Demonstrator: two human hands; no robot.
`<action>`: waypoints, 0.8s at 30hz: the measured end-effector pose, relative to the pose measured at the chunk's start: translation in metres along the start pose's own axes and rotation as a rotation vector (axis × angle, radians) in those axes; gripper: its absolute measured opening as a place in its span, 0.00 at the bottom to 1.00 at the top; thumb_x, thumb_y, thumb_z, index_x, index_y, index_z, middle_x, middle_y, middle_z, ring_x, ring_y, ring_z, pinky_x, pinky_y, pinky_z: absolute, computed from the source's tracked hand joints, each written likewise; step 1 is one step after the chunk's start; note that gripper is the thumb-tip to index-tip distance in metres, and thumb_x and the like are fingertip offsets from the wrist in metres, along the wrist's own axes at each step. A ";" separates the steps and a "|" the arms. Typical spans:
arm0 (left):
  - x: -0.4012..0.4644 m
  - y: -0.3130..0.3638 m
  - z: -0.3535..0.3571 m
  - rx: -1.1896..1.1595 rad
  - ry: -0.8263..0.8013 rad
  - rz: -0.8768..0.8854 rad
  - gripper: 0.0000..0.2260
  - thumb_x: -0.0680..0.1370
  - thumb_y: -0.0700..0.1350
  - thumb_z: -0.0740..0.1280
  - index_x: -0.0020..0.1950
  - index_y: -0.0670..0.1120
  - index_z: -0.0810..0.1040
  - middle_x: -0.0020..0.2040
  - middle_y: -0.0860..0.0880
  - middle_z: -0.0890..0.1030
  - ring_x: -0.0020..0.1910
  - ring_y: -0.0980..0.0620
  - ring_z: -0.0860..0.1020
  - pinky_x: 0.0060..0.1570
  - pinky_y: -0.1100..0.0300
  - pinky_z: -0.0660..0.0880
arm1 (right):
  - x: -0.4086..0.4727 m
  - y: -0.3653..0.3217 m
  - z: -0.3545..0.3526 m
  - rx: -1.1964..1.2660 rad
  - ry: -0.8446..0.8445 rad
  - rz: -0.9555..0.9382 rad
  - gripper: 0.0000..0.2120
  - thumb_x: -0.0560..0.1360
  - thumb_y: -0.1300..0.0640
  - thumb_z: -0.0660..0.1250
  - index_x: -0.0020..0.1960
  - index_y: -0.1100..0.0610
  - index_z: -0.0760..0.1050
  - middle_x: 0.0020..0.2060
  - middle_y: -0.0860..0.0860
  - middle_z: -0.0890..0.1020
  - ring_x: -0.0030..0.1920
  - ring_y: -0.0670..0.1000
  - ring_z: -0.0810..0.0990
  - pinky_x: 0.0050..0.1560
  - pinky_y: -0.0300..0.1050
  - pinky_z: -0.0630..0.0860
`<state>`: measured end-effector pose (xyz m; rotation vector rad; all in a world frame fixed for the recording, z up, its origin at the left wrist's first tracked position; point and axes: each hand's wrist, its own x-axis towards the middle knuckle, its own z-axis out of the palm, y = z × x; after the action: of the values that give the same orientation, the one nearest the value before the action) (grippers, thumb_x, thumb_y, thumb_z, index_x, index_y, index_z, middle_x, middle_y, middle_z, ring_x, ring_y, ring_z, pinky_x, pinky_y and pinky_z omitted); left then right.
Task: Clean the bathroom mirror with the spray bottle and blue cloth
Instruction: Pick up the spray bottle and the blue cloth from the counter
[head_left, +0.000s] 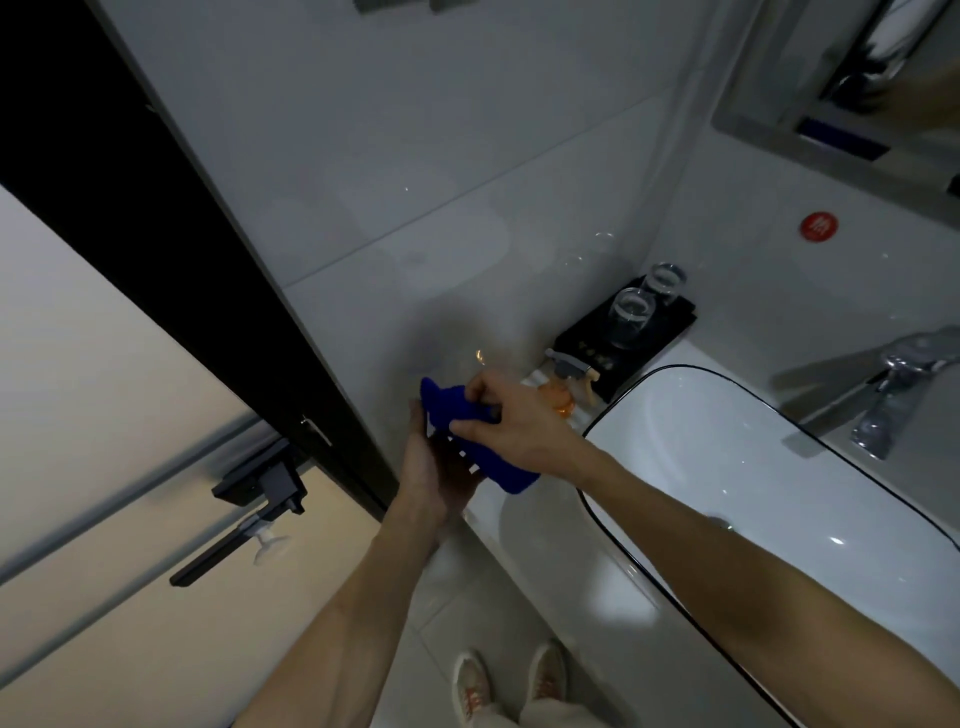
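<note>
Both my hands hold the blue cloth (470, 441) over the left end of the white counter. My right hand (511, 423) pinches its upper part from above. My left hand (434, 470) cups it from below, palm turned up. Just behind my right hand stands the spray bottle (566, 387), orange with a grey trigger head, on the counter by the wall. The mirror (878, 88) hangs at the top right, seen only in part; it reflects a strip of blue.
A white basin (727, 447) with a dark rim fills the right. A chrome tap (893, 389) rises behind it. A black tray (631, 338) with two glasses sits in the corner. A black door frame (171, 249) and handle (249, 514) stand at the left.
</note>
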<state>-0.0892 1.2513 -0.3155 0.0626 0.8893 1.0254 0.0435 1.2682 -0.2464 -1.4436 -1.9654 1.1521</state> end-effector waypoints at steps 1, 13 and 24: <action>-0.001 0.003 0.002 -0.010 -0.008 0.014 0.33 0.75 0.71 0.58 0.67 0.47 0.76 0.63 0.42 0.81 0.64 0.41 0.77 0.67 0.41 0.69 | 0.001 -0.002 -0.005 0.031 0.017 0.006 0.12 0.77 0.50 0.70 0.55 0.50 0.69 0.52 0.46 0.79 0.48 0.45 0.78 0.47 0.38 0.76; -0.017 0.023 0.037 0.320 -0.235 0.179 0.26 0.76 0.58 0.70 0.71 0.51 0.72 0.70 0.45 0.76 0.68 0.40 0.73 0.63 0.35 0.72 | 0.006 0.006 -0.036 0.445 0.056 0.190 0.22 0.74 0.44 0.71 0.64 0.48 0.67 0.55 0.45 0.78 0.52 0.48 0.81 0.48 0.44 0.80; -0.027 0.022 0.102 0.862 -0.191 0.382 0.15 0.80 0.56 0.63 0.65 0.56 0.74 0.59 0.53 0.82 0.58 0.52 0.80 0.53 0.51 0.80 | -0.011 0.033 -0.052 0.736 0.134 0.179 0.26 0.74 0.33 0.61 0.61 0.50 0.78 0.53 0.51 0.85 0.54 0.54 0.84 0.60 0.56 0.79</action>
<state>-0.0427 1.2781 -0.2217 1.0709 1.1098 0.8938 0.1047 1.2802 -0.2433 -1.2484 -1.1358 1.5838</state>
